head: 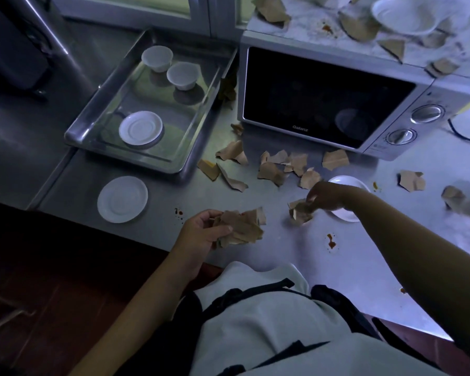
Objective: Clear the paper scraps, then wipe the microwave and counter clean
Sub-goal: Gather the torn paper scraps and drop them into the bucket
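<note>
at the steel counter (255, 256) edge, the left hand (201, 232) curls shut round a wad of torn brown paper (242, 226), likely serving as the collecting fist, while the right hand (327, 198) pinches a crumpled scrap (299, 211) beside a white saucer (347, 183). stiff, jagged scraps (272, 172) litter the front of the microwave (337, 104) and its top, sauce spots unwiped.

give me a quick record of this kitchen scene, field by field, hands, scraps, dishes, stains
left hand: shut on a bundle of paper scraps
right hand: pinching a scrap off the counter
loose scraps: many on counter before the microwave, more on its top
tray: two cups, one saucer
counter dishes: saucer near edge, another partly under the right hand
stains: reddish spots on counter, microwave top too
</note>
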A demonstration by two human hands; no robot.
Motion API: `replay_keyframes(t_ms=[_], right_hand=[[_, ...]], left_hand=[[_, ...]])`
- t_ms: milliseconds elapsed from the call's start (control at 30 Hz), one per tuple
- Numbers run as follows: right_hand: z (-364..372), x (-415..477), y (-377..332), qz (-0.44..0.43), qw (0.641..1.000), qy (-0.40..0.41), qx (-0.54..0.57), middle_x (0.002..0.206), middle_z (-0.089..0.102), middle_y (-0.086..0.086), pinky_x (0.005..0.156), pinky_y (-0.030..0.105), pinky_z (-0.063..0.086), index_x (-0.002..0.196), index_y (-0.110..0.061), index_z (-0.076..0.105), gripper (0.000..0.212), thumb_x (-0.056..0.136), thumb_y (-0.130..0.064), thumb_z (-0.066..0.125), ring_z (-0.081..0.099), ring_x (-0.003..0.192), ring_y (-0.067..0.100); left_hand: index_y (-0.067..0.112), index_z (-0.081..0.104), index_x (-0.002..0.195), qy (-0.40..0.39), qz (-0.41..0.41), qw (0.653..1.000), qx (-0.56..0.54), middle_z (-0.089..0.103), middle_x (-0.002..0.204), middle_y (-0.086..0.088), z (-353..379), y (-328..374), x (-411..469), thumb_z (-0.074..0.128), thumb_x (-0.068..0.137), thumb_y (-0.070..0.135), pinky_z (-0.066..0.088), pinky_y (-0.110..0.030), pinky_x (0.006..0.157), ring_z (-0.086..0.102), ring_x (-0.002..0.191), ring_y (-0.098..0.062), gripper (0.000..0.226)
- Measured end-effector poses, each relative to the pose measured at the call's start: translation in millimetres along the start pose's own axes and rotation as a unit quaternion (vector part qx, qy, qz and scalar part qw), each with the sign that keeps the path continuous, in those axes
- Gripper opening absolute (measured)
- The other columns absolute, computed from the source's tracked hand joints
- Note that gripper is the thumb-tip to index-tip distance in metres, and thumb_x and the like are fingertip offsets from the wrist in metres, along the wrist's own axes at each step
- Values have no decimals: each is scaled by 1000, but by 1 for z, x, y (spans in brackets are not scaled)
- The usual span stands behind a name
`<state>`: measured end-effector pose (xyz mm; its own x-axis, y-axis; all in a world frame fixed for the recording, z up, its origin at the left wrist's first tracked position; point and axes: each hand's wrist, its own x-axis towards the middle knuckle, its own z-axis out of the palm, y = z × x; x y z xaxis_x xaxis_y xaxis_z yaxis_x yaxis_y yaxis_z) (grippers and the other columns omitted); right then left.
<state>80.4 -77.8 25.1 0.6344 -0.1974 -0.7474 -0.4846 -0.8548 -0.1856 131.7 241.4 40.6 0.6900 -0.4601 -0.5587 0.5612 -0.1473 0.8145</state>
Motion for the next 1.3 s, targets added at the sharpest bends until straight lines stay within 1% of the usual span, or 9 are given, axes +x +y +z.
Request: replay_keyframes(t_ms=[100,167,367,600,733,867,1033,1167,1300], right_hand=[[-12,4,-6,12,991,-101,-92,136,59,7,101,29,39,136,-9,59,48,92,-27,68,52,127,24],[-10,10,-9,21,982,-121,-142,134,61,9,102,30,41,135,-7,59,50,91,-28,69,54,125,24],[3,35,-10,17,969,18,-246,105,60,6,102,44,40,118,-11,66,40,84,-30,75,57,112,28],[22,54,2,-31,976,118,-179,127,58,5,107,49,36,131,-26,55,54,81,-20,75,51,122,28],[21,57,9,-46,986,92,-131,133,56,4,107,53,31,139,-29,47,77,71,-23,82,48,127,29],[18,57,17,-57,986,57,-147,134,56,4,106,55,36,141,-33,45,84,68,-21,84,48,126,32],[28,58,24,-92,976,118,-160,133,54,9,99,46,40,141,-29,48,65,82,-27,75,52,120,31],[42,59,26,-129,972,154,-123,124,56,12,79,29,40,135,-22,54,44,92,-31,64,58,106,28],[48,60,25,-104,980,135,-102,118,61,13,73,24,38,126,-14,61,34,93,-21,64,61,100,26]], left_hand=[[8,68,95,16,-4,1000,-9,74,89,-5,-4,-1,-3,67,84,-7,56,-28,64,69,75,-17,19],[9,68,95,29,-4,999,-15,73,87,-4,-9,-2,-6,67,84,-7,55,-28,64,68,75,-16,19],[8,68,98,67,-8,997,-34,74,86,-2,-23,-11,-13,66,84,-6,55,-33,72,69,78,-18,20],[9,69,96,92,-14,994,-50,75,88,-3,-28,-20,-19,66,84,-7,58,-32,72,71,79,-17,20],[8,68,98,104,-15,993,-62,74,91,-6,-29,-20,-21,66,84,-8,59,-33,74,70,81,-19,21],[6,67,99,109,-17,992,-64,73,91,-6,-26,-19,-23,65,84,-9,56,-36,77,69,81,-21,21],[1,64,107,101,-25,993,-53,69,101,-14,-23,-18,-23,65,85,-8,55,-35,77,66,88,-25,23],[-5,62,112,96,-26,994,-42,69,104,-17,-23,-19,-22,64,86,-9,56,-36,79,66,91,-28,27],[-3,63,111,94,-25,994,-41,71,100,-13,-24,-22,-20,64,85,-9,57,-33,75,68,87,-24,26]])
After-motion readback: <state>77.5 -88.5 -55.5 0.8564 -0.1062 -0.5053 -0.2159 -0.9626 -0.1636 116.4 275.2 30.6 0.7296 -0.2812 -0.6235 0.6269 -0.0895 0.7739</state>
